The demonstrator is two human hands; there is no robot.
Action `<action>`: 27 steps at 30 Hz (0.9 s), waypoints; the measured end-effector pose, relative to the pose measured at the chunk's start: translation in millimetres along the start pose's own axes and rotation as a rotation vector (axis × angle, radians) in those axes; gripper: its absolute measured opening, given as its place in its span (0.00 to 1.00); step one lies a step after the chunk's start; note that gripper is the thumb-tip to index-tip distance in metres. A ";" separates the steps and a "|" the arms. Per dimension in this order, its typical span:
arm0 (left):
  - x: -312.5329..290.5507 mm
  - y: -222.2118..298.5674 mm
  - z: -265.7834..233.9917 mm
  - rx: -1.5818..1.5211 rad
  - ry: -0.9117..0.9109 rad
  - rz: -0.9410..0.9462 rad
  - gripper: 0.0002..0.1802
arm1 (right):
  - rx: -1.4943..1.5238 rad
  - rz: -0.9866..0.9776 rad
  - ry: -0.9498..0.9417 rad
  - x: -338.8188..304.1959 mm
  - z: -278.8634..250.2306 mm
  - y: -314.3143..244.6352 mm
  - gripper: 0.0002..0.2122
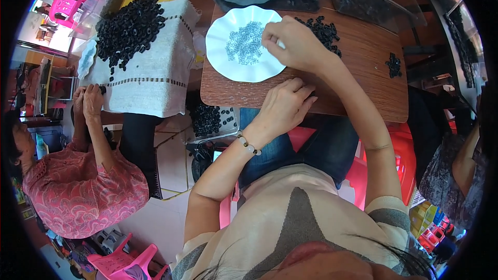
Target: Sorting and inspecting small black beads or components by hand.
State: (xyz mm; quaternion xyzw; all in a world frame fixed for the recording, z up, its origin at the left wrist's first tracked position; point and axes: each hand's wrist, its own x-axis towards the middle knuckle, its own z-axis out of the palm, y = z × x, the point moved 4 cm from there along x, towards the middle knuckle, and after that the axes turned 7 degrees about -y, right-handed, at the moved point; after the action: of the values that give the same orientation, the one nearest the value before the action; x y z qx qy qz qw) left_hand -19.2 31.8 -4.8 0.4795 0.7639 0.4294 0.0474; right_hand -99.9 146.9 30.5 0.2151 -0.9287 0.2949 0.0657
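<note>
The white, scalloped plate stands near the left edge of the brown wood-grain worktop and carries small, clear, bead-like pieces. Right hand: above the plate's right rim, fingers bent, tips drawn together; whether a piece is pinched cannot be told. Left hand: at the front edge, half curled, a small black part at its fingertips; grip unclear. Loose black parts lie toward the far edge. Recommended practice: pick clear pieces singly, keep the left hand steady, and avoid pressing the rim.
</note>
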 end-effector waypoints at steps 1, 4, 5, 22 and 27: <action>-0.4 0.6 -1.4 0.003 -0.007 -0.010 0.13 | 0.002 -0.002 -0.003 1.8 -3.8 -2.9 0.03; 1.3 0.8 -0.7 0.005 -0.025 -0.018 0.13 | 0.501 0.155 0.089 2.7 -11.0 9.1 0.06; 1.4 0.3 -0.7 0.010 -0.033 -0.027 0.14 | 0.500 0.156 0.092 2.1 -7.5 14.7 0.06; -8.5 -23.8 -48.1 -0.481 0.588 -0.281 0.12 | 0.857 0.288 -0.007 -25.0 -24.2 -0.7 0.11; -5.2 -23.1 -45.1 -0.528 0.567 -0.300 0.14 | 0.934 0.315 0.018 -34.8 -22.2 -7.6 0.11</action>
State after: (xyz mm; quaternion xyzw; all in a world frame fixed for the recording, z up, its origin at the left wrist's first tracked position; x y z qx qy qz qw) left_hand -54.2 -3.7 5.5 0.1968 0.6717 0.7140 0.0185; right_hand -65.3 166.7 43.9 0.0760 -0.7180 0.6878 -0.0753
